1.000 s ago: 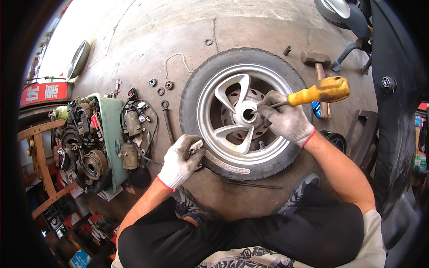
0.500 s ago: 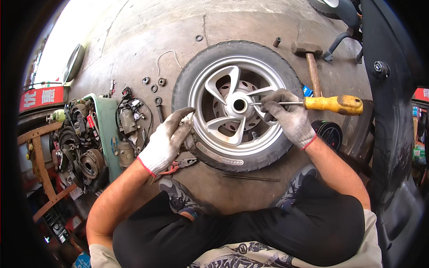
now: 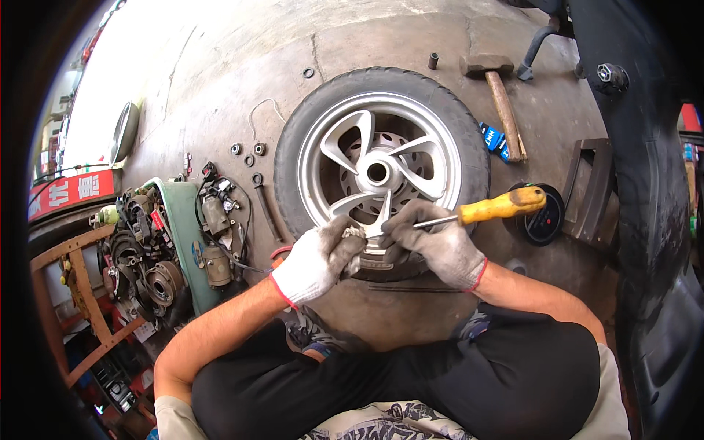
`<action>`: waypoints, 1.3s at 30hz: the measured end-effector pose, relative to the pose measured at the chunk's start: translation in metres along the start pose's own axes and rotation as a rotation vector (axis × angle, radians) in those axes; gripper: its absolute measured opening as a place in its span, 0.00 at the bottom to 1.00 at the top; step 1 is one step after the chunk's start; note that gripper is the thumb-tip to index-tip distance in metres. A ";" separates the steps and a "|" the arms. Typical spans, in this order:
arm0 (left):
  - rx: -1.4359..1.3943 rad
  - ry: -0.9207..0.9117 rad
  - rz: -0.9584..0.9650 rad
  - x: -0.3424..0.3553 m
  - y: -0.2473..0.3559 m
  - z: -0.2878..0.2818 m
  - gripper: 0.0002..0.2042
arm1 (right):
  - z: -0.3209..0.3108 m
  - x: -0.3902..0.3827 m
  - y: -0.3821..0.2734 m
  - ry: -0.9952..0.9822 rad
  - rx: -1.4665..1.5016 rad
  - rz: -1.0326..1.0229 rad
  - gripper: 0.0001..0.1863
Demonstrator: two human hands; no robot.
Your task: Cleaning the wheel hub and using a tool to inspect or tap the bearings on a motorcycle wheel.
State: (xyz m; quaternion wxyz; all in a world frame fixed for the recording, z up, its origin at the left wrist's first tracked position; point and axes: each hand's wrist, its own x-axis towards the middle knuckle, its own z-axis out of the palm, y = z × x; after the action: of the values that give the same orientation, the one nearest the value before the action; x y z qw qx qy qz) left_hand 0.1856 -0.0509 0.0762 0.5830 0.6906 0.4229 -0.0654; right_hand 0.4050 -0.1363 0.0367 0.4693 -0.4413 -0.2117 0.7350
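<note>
A motorcycle wheel lies flat on the floor before me, with a black tyre (image 3: 396,79) and a silver spoked rim (image 3: 449,158). Over its near edge, my left hand (image 3: 312,264), in a white knitted glove with grey fingers, is closed on a crumpled whitish rag (image 3: 356,238). Close to its right, my gloved right hand (image 3: 444,253) grips a screwdriver (image 3: 506,205) by its metal shaft. The yellow handle points out to the right, and the fingers hide the tip. The wheel's hub (image 3: 378,172) is open in the middle, beyond both hands.
To the right lie a hammer (image 3: 503,106), a blue box (image 3: 494,141) and a round black container (image 3: 548,220). On the left are a wrench (image 3: 266,207), bearings (image 3: 249,160), small motors (image 3: 217,270) and a green bin (image 3: 199,275) beside heaped parts. A black vehicle body (image 3: 638,169) stands at far right.
Both hands have come together over the wheel's near edge, the left moving right with the rag, the right moving left and nearer with the screwdriver. The view has shifted slightly.
</note>
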 end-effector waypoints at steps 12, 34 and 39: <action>-0.149 0.300 -0.027 -0.001 -0.052 -0.006 0.24 | -0.033 0.029 -0.034 0.195 -0.697 -0.364 0.06; -0.686 0.517 0.093 -0.010 -0.088 0.001 0.25 | -0.015 -0.015 0.024 -1.070 -1.858 0.446 0.17; -0.771 0.453 0.059 -0.018 -0.079 0.005 0.25 | -0.028 -0.030 0.053 -0.915 -2.080 0.223 0.12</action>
State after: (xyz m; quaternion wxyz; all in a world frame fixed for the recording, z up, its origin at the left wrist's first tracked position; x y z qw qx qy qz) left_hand 0.1242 -0.0672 0.0262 0.6923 0.4314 0.5133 0.2667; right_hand 0.4074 -0.1899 -0.0027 -0.3126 -0.3235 -0.8286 0.3332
